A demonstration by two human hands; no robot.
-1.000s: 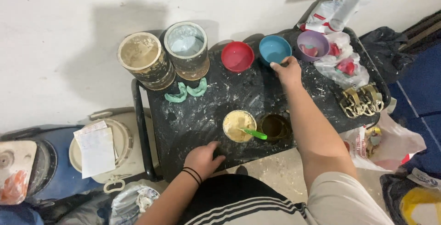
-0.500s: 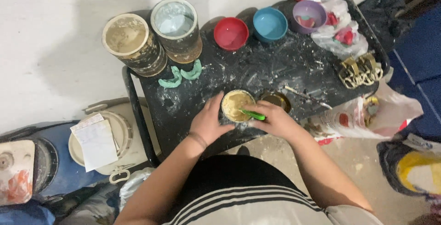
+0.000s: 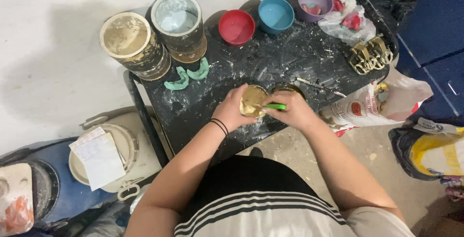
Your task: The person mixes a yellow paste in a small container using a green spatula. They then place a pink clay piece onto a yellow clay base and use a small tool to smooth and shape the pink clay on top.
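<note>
Paint-spattered black table (image 3: 299, 58) on concrete: left hand (image 3: 232, 111) cups yellow bowl (image 3: 253, 100), right hand (image 3: 292, 111) fingers clamp green spatula (image 3: 274, 106).

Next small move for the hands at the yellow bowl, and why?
Probably stir: the right hand holds a green-handled tool in the pale mix, while the left hand cups the small bowl on the black table, steadying it.
</note>
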